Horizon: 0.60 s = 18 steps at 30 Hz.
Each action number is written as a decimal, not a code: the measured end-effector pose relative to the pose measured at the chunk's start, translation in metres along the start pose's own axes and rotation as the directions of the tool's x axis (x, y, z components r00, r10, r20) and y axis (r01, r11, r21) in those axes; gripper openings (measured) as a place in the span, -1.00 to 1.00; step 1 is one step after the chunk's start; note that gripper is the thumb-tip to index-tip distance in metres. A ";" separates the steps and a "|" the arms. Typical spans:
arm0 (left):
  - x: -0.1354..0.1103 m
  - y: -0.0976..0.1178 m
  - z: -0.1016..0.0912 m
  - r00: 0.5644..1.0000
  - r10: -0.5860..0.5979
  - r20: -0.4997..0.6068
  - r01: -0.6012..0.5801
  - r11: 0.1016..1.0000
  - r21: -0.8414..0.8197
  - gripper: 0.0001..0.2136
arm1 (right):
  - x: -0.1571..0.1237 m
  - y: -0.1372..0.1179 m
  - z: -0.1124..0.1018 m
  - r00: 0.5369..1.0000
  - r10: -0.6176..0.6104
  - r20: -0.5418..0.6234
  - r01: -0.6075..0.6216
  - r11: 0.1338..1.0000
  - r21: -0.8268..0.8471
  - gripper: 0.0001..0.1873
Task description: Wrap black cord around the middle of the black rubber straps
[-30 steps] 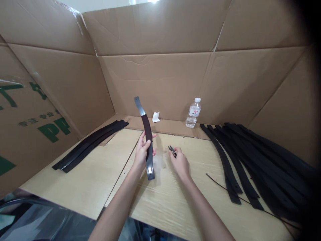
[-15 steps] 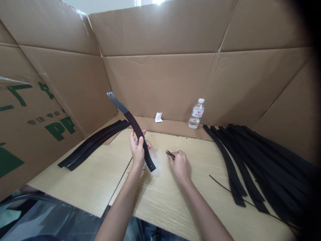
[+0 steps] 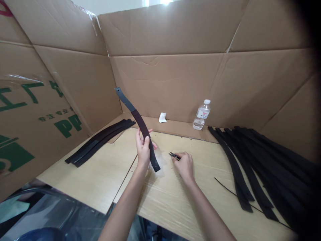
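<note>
My left hand [image 3: 143,149] is closed around a long curved dark strap-like strip [image 3: 141,124], thumb on its face. The strip tilts up to the left; its upper end is smooth and grey with a small hole, and a small hole or dot shows near its lower end. Close to the tabletop, my right hand [image 3: 185,166] grips small black thread snips [image 3: 175,156], their pointed blades toward the strip but apart from it. Some of the left fingers are hidden behind the strip.
Several black strips [image 3: 265,167] lie piled at the right, beside a thin black cord [image 3: 225,190]. More strips [image 3: 100,142] lie at the left. A water bottle [image 3: 201,114] and a white paper scrap [image 3: 163,117] are at the back. Cardboard walls [image 3: 170,80] enclose the wooden table [image 3: 100,177].
The view has shifted slightly, so everything appears a little further right. The strip is turned a little in my left hand, its grey end looking less shiny. Both holds are unchanged.
</note>
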<state>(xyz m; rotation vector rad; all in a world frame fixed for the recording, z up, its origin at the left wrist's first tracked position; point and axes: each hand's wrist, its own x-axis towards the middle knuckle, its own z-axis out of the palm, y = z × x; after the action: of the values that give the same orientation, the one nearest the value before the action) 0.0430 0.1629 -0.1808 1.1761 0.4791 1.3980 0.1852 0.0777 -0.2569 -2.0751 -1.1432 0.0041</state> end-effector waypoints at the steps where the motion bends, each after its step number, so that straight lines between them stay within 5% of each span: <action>1: -0.001 0.000 0.000 1.000 0.003 0.008 -0.003 1.000 0.002 -0.37 | -0.002 -0.003 -0.002 1.000 -0.010 -0.005 0.010 1.000 -0.017 -0.80; 5: -0.003 0.003 0.002 0.999 -0.003 0.043 0.003 1.000 -0.014 -0.38 | -0.012 -0.025 -0.007 0.980 -0.200 0.022 0.201 0.977 -0.078 -0.71; 8: -0.005 0.005 0.003 0.999 -0.012 0.053 0.013 1.000 -0.021 -0.41 | -0.021 -0.041 -0.006 0.848 -0.505 0.159 0.510 0.860 0.013 -0.66; 11: -0.006 0.008 0.005 0.999 -0.013 0.031 0.014 1.000 -0.013 -0.43 | -0.029 -0.050 -0.002 0.727 -0.629 0.276 0.608 0.776 0.167 -0.61; 18: -0.005 0.007 0.004 0.999 -0.029 0.033 0.030 0.999 -0.039 -0.47 | -0.027 -0.045 0.002 0.763 -0.553 0.334 0.515 0.833 0.204 -0.83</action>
<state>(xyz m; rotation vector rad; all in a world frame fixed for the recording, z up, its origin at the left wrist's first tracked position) 0.0422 0.1554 -0.1748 1.1535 0.4423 1.3558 0.1356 0.0739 -0.2398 -1.6247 -1.9115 0.1941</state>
